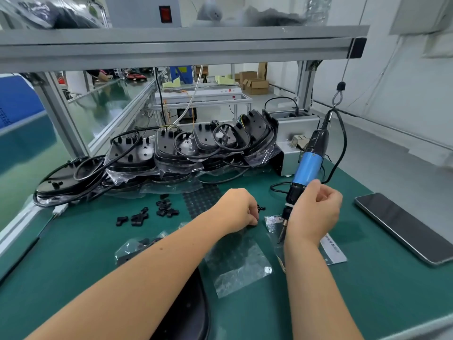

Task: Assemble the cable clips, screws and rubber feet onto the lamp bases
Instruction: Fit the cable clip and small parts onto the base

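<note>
My right hand (315, 212) grips the lower barrel of a blue and black electric screwdriver (305, 169), its tip down over a small plastic bag of screws (272, 223). My left hand (236, 208) rests curled on the green mat, fingertips down by a small black part (261, 207); what it pinches is hidden. Loose black cable clips (147, 215) lie to the left. A sheet of black rubber feet (202, 198) lies beyond my left hand. Black lamp bases (171, 148) with cords are stacked at the back. One lamp base (193, 312) lies under my left forearm.
A phone (402, 227) lies at the right. A grey control box (294, 133) stands behind the screwdriver, whose cord hangs from a hook. Clear plastic bags (237, 266) lie on the mat. An aluminium shelf frame (171, 42) spans overhead.
</note>
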Demonstrator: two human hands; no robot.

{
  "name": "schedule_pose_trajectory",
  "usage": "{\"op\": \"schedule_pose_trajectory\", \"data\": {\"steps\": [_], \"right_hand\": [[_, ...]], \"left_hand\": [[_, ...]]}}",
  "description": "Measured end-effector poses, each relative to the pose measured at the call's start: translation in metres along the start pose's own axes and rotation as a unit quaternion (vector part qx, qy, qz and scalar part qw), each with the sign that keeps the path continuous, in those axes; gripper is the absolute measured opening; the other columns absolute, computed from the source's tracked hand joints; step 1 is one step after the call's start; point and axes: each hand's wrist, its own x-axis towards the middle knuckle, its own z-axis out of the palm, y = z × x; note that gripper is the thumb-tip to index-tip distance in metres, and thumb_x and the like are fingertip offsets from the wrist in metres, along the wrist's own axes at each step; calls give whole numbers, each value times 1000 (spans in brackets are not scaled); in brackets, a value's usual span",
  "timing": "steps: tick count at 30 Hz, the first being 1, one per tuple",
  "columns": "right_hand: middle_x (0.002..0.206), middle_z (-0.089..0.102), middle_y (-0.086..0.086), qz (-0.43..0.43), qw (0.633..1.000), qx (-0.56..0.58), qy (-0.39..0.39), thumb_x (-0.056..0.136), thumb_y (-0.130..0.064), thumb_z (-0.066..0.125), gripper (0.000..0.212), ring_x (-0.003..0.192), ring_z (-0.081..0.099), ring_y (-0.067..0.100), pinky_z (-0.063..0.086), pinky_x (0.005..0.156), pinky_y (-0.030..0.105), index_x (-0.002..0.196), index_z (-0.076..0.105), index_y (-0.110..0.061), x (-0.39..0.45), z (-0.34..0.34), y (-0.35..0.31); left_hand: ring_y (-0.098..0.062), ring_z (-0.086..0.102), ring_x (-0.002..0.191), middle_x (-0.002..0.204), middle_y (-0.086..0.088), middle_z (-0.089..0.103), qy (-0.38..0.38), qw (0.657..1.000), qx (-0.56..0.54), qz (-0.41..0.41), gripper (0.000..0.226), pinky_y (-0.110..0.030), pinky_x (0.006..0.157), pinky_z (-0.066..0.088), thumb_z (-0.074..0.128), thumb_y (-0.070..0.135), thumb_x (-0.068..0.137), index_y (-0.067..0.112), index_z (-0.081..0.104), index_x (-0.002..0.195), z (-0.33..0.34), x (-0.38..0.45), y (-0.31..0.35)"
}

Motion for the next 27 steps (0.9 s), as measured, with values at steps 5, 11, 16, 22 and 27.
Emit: {"op": "schedule_pose_trajectory", "data": {"steps": [5,11,16,22,27], "right_hand": [[81,61,0,123,979,66,-151,93,-47,55,39,66,61,10,52,62,32,100,56,-9,-3,9,4],[72,61,3,196,921,235,-243,99,-34,54,23,53,57,9,46,49,24,95,53,-12,-17,18,-8],[68,61,2,209,846,390,-297,102,-37,44,28,55,54,12,46,49,25,101,51,-10,-30,20,-21],[72,60,3,215,828,412,-314,101,-39,44,28,57,54,12,46,51,25,102,51,-11,-38,19,-25],[73,60,3,204,839,396,-313,101,-38,44,28,56,54,12,47,50,25,102,52,-11,-39,19,-22]], "left_hand": [[-8,62,63,70,1,71,34,987,-157,-22,3,-11,55,48,70,15,85,15,72,82,-8,-15,-4],[-6,66,62,72,-2,74,11,965,-260,-22,12,-16,60,51,69,7,86,16,71,78,-19,-47,-20],[-3,65,59,71,1,73,22,970,-240,-19,8,-15,57,51,67,4,87,10,70,84,-29,-74,-31],[-3,65,61,73,1,75,38,957,-288,-12,7,-16,58,51,69,8,87,12,72,83,-29,-83,-26],[-2,65,60,70,4,74,53,953,-297,-30,11,-13,56,47,68,11,88,15,70,79,-22,-84,-23]]}}
